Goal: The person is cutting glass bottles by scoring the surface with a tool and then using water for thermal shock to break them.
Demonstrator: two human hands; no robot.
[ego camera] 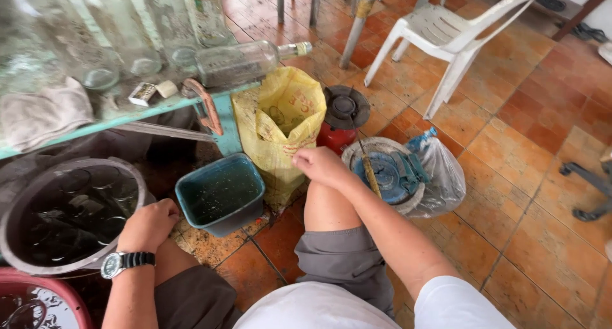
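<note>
I sit low over an orange tiled floor. My left hand (148,224), with a wristwatch on its wrist, rests with curled fingers at the rim of a large grey tub (19,195) holding dark water and submerged glass bottles. My right hand (322,166) rests on my knee with its fingers closed against the lower edge of a yellow woven sack (280,122). Whether it grips the sack is unclear. Between my hands stands a teal square bucket (221,192) of murky water.
A green table (121,112) at upper left carries several clear glass bottles, one lying on its side (245,60), and a grey rag (38,112). A red gas canister (342,118), a bagged round object (408,176), a white plastic chair (456,32) and a red basin (38,297) stand around.
</note>
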